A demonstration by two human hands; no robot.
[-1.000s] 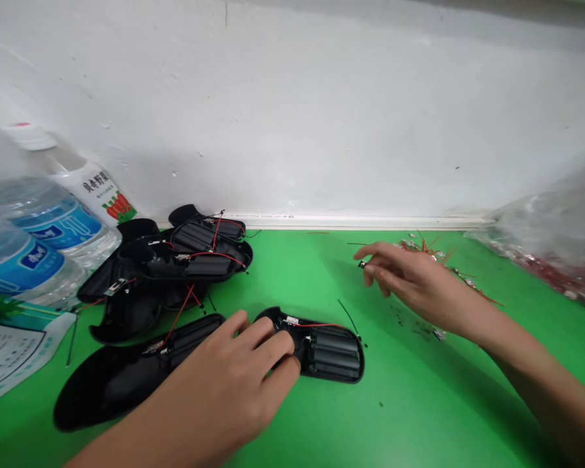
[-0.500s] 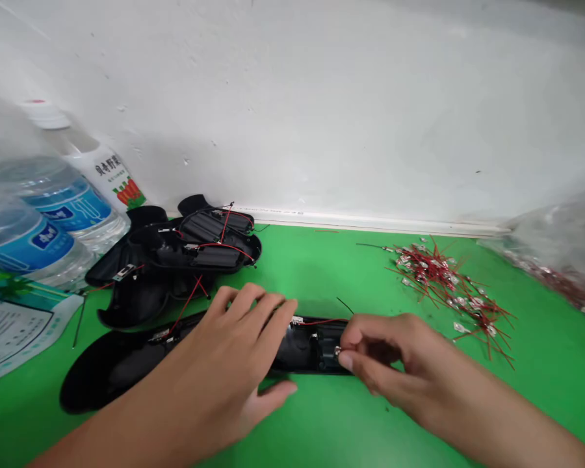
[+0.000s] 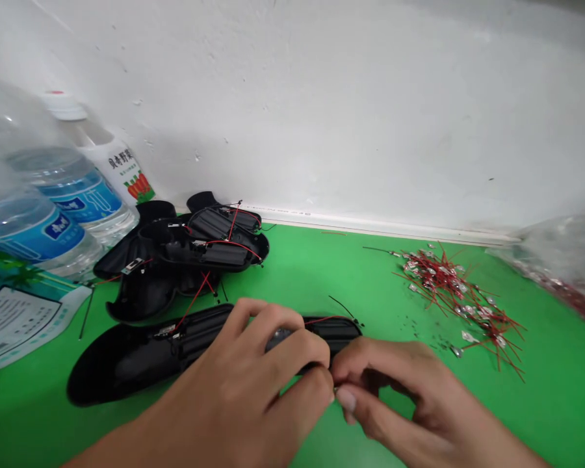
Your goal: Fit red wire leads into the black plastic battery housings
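Observation:
My right hand [image 3: 394, 383] pinches a small metal piece [image 3: 336, 390] between thumb and forefinger; only a glint of it shows. The fingers of my left hand [image 3: 268, 370] are bent, its fingertips meeting those of my right; what they grip is hidden. Beneath and behind my hands lie black plastic shells. One shell [image 3: 112, 364] has a smooth rounded end at the left. Another shell part [image 3: 344, 331] shows behind my fingers, with a red wire along its edge and a black wire [image 3: 342, 307] sticking up. My left hand covers much of the middle.
Several wired black shells [image 3: 214, 253] are piled at the back left, near water bottles [image 3: 73, 234] and a white-capped bottle [image 3: 121, 162]. A printed pouch [image 3: 24, 318] lies at far left. Right of centre is a heap of red wires with metal tabs [image 3: 443, 273], beside a clear bag [image 3: 560, 260].
My left hand has moved right and curled its fingers to meet my right fingertips. My right hand has lowered slightly toward me with the small metal piece, off the shell. The view has shifted a little.

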